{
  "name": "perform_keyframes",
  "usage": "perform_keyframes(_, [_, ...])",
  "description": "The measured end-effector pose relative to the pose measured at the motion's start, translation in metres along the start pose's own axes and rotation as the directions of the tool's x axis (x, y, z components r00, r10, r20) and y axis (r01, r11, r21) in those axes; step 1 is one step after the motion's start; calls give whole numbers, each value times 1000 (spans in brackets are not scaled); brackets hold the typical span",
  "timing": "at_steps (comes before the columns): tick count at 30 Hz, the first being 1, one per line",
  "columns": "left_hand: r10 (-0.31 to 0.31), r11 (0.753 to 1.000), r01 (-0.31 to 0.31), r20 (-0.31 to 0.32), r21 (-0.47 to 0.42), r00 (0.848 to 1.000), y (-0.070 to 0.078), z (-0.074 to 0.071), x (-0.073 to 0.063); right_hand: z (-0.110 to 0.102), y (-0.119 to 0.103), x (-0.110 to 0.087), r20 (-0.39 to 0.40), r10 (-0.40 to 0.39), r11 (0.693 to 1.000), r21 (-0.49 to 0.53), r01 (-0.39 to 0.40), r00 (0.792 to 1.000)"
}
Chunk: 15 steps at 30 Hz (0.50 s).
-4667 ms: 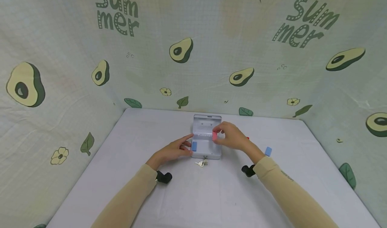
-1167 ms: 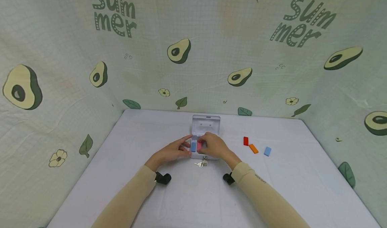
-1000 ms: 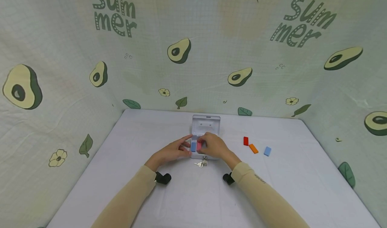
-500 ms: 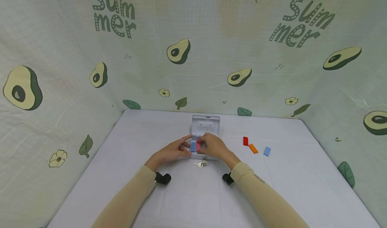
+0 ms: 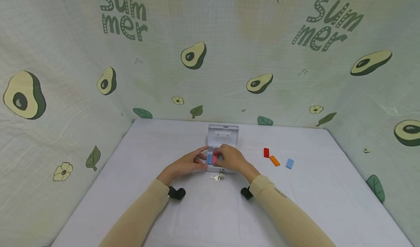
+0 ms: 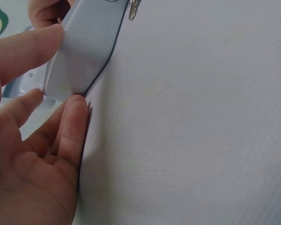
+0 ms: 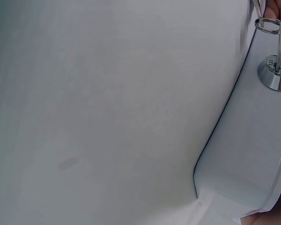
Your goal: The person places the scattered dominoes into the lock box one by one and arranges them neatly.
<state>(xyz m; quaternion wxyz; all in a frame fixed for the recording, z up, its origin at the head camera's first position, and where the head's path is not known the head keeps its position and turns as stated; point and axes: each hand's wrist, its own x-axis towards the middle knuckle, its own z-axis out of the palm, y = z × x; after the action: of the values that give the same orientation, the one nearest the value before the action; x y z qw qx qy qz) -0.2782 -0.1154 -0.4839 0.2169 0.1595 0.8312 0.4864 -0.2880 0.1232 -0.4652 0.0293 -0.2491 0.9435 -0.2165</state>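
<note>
A small grey metal cash box [image 5: 224, 130] stands on the white table with its lid raised. Inside, at the left, lies a blue block [image 5: 209, 159]. Right beside it is a pink block [image 5: 214, 159], pinched between the thumb and fingers of my right hand [image 5: 233, 159]. My left hand [image 5: 184, 164] touches the box's left side, thumb near the front corner and index finger stretched toward the back. In the left wrist view its fingers [image 6: 74, 124] rest against the box wall. The right hand's pinch is hidden from the right wrist view.
Keys on a ring [image 5: 216, 177] hang at the box's front; one sits in the lock [image 7: 274, 70]. To the right lie a red block [image 5: 266, 152], an orange block [image 5: 275, 161] and a light blue block [image 5: 290, 163]. A printed cloth [image 5: 226, 101] rises behind the table.
My right hand has carried the pink block down and left into the box, beside the blue one. Over the last second it has barely shifted left. The left hand has stayed put.
</note>
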Motion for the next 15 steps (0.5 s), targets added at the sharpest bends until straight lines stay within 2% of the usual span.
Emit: perform_keyframes(15, [9, 1000, -10, 8, 5, 1000, -2, -1, 1, 1, -3, -1, -1, 12, 1000, -6, -12, 1000])
